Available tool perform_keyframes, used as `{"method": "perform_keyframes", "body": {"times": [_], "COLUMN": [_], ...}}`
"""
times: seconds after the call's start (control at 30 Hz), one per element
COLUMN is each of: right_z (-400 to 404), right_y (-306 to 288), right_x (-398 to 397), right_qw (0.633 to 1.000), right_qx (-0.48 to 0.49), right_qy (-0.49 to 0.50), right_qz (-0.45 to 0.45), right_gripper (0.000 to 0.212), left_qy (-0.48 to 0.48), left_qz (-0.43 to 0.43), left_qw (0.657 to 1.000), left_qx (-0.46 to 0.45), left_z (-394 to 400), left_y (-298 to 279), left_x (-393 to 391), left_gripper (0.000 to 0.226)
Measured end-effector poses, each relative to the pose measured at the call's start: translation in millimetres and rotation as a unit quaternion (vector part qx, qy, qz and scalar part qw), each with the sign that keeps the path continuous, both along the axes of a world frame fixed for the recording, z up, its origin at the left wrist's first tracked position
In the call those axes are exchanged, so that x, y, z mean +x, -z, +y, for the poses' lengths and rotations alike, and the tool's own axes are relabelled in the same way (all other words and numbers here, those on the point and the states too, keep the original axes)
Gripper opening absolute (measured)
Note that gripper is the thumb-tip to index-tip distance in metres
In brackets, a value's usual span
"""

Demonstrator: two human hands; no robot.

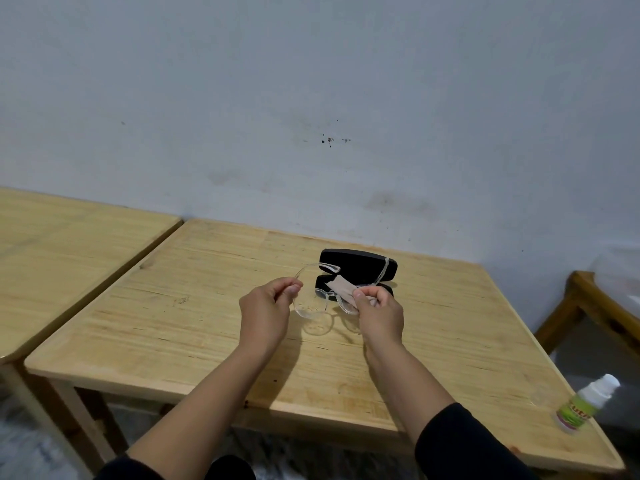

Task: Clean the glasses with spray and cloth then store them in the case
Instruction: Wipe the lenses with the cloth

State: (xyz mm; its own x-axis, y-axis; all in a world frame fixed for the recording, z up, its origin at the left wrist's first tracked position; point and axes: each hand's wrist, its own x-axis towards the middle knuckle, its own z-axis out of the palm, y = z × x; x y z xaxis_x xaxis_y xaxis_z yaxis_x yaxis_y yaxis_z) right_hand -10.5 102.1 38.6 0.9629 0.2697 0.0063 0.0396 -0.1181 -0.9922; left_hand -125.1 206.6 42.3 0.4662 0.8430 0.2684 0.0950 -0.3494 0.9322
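Just right of the frame's centre, above the wooden table (173, 327), a clear-framed pair of glasses (313, 306) hangs between two bare hands. The left hand (266, 306) pinches the outer rim of one lens between thumb and curled fingers, while the right hand (379, 311) pinches a small beige cloth (341, 286) against the other lens, its fingers curled round cloth and frame together. Both temples stand unfolded, pointing away toward the wall. Directly behind the glasses the black case (360, 265) lies open on the tabletop, its lid raised toward the wall. At the lower right of the frame, near the table's edge and well apart from the hands, a small spray bottle (585, 403) with a white top and green label stands untouched. The glasses look light and thin; the transparent plastic frame is probably stiff but could flex or snap at the bridge and hinges if twisted, and damp lenses would likely be slippery. The safest hold seems to be the rim edge, as the left hand has it, keeping fingertips off the lens faces. The cloth is soft and limp, so it needs pinching rather than pushing.
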Motion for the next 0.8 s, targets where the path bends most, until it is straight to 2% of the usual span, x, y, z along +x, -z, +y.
{"method": "perform_keyframes", "body": {"times": [0.3, 0.43, 0.57, 0.8], "right_z": [1.5, -2.3, -7.0, -11.4], "right_y": [-2.5, -4.3, -7.0, -8.5], "right_x": [-10.4, -12.1, -10.5, -11.0], "right_qw": [0.998, 0.995, 0.992, 0.996], "right_qx": [0.048, 0.074, 0.075, 0.079], "right_qy": [0.014, -0.038, -0.078, -0.013], "right_qz": [-0.036, -0.056, -0.064, -0.026], "right_gripper": [0.013, 0.011, 0.020, 0.022], "left_qy": [-0.005, -0.014, -0.013, -0.006], "left_qz": [0.002, -0.008, -0.006, -0.017], "left_qw": [1.000, 1.000, 1.000, 1.000], "left_qx": [-0.001, -0.016, -0.003, 0.020], "left_z": [1.3, 3.7, 7.2, 8.7], "left_y": [-1.2, -2.9, -6.7, -14.6], "left_x": [-4.5, -6.1, -6.4, -3.9], "left_gripper": [0.014, 0.015, 0.014, 0.015]}}
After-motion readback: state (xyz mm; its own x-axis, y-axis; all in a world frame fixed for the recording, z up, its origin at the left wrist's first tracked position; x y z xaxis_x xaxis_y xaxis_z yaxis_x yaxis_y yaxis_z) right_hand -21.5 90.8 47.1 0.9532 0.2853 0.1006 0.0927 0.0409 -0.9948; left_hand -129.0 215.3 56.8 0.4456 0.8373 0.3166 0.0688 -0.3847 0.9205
